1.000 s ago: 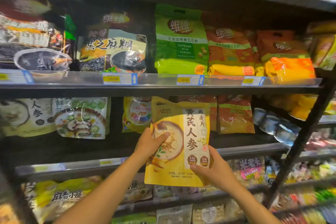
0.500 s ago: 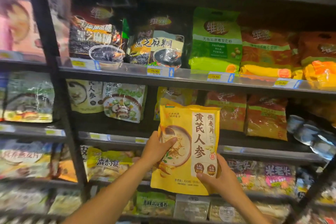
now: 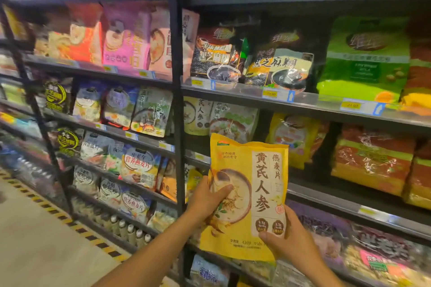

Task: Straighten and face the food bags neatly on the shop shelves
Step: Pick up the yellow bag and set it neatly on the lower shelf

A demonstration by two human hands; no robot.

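We hold the yellow oat bag [image 3: 254, 193] upright in front of the shelves, its printed face towards us, just right of the black upright post [image 3: 177, 105]. Our left hand [image 3: 204, 204] grips its left edge, thumb across the printed bowl and the fingers wrapped behind, out of sight. Our right hand [image 3: 292, 246] pinches the lower right corner, thumb on the front. The bag covers part of the middle shelf [image 3: 331, 197]. On that shelf, far behind it, stand a matching yellow bag [image 3: 291, 137] and, to the right, orange-red bags [image 3: 373, 161]. On the shelf above stand dark sesame bags [image 3: 279, 67] and a green bag [image 3: 363, 63]. The far left shelves are blurred.
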